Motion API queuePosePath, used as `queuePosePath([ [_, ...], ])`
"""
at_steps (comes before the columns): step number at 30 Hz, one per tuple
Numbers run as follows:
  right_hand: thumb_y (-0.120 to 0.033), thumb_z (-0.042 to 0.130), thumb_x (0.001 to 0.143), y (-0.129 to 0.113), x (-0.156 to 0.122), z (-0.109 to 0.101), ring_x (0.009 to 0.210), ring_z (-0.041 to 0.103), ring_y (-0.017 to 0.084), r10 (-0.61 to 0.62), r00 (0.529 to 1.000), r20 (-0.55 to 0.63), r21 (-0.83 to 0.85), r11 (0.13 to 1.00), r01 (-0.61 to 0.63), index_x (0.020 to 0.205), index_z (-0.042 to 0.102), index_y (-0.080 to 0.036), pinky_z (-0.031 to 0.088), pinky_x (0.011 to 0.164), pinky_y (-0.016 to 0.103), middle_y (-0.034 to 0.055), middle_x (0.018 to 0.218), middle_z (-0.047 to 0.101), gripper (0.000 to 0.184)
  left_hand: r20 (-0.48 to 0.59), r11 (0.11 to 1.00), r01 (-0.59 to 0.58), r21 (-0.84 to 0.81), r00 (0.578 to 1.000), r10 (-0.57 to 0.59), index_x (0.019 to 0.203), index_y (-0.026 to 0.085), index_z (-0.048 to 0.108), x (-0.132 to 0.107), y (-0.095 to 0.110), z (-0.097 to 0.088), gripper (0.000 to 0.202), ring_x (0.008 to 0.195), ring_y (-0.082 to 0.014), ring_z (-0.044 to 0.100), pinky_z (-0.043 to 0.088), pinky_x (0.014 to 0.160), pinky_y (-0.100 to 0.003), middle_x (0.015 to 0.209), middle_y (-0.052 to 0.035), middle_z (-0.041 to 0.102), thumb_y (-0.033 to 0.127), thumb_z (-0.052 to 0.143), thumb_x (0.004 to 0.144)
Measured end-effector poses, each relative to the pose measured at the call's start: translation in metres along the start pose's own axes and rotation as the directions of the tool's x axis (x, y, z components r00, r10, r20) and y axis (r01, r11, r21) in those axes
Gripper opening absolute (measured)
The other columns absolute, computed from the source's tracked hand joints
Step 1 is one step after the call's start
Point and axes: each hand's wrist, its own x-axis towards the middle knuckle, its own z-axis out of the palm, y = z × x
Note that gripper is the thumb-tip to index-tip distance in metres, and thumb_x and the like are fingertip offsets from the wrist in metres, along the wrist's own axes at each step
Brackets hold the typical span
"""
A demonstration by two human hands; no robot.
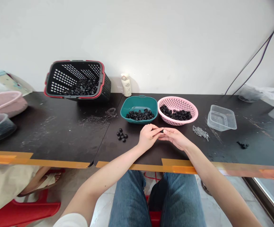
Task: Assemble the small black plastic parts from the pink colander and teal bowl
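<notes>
Black rubber grommet [162, 130] pinched between left hand [148, 136], right hand [176, 138].

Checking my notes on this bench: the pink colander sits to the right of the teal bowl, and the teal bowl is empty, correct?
Not quite: the teal bowl isn't empty. The head view shows a pile of black rings inside it. The pink colander does sit to its right.

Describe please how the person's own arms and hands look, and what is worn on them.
The left hand and right hand are bare, with no gloves. The forearms are bare too, with no watch visible. A white sleeve shows at the left upper arm.
</notes>
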Motion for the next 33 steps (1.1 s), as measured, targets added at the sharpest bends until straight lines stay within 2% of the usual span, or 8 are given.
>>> queuePosePath([
  [9,-0.036,0.072,0.074,0.002,0.000,-0.004,0.087,0.068,0.019,0.012,1.000,-0.029,0.010,1.000,-0.012,0.094,0.072,-0.019,0.049,0.092,0.039,0.0067,0.093,0.073,0.027,-0.015,0.999,-0.005,-0.037,1.000,0.005,0.102,0.024,0.070,0.000,0.001,-0.001,0.022,0.079,-0.0147,0.058,0.048,0.072,-0.031,0.084,-0.0040,0.064,0.033,0.061,0.084],
  [16,-0.035,0.072,0.075,0.008,0.001,-0.002,0.090,0.068,0.019,0.033,0.998,-0.045,0.090,0.995,-0.029,0.095,0.072,-0.018,0.048,0.094,0.039,0.0074,0.093,0.074,0.026,0.013,0.999,-0.026,-0.040,1.000,0.026,0.103,0.023,0.069,-0.001,-0.001,-0.001,0.021,0.079,-0.0146,0.057,0.047,0.072,-0.031,0.085,-0.0040,0.064,0.030,0.061,0.084],
  [22,-0.034,0.074,0.072,0.016,0.003,0.003,0.087,0.068,0.019,-0.025,0.985,-0.173,0.096,0.995,0.042,0.089,0.072,-0.019,0.047,0.095,0.040,0.0051,0.091,0.074,0.023,0.048,1.000,0.005,-0.022,0.999,-0.004,0.104,0.024,0.069,-0.003,-0.006,0.001,0.023,0.081,-0.0151,0.057,0.047,0.072,-0.031,0.086,-0.0042,0.064,0.032,0.059,0.085],
  [25,-0.033,0.074,0.072,0.018,0.005,0.003,0.086,0.068,0.018,-0.021,0.980,-0.199,0.113,0.993,0.044,0.087,0.072,-0.019,0.047,0.095,0.040,0.0046,0.089,0.074,0.021,0.069,1.000,0.015,-0.019,0.998,-0.014,0.105,0.023,0.068,-0.001,-0.007,0.002,0.023,0.080,-0.0151,0.057,0.048,0.072,-0.031,0.086,-0.0041,0.063,0.032,0.059,0.085],
  [29,-0.032,0.071,0.075,0.016,0.006,0.003,0.090,0.067,0.018,0.024,0.989,-0.149,0.213,0.977,0.008,0.088,0.070,-0.019,0.046,0.097,0.041,0.0045,0.091,0.073,0.019,0.076,0.997,0.059,-0.059,0.996,-0.054,0.106,0.021,0.067,0.004,-0.004,0.001,0.023,0.083,-0.0155,0.058,0.050,0.074,-0.031,0.088,-0.0049,0.062,0.029,0.059,0.086],
  [33,-0.034,0.066,0.080,0.011,0.007,0.005,0.086,0.065,0.016,0.051,0.997,-0.065,0.351,0.936,-0.025,0.087,0.068,-0.021,0.048,0.093,0.042,0.0005,0.084,0.071,0.014,0.075,0.992,0.084,-0.091,0.994,-0.077,0.108,0.021,0.066,0.007,-0.001,0.000,0.024,0.085,-0.0153,0.058,0.051,0.076,-0.030,0.091,-0.0051,0.061,0.028,0.059,0.086],
])
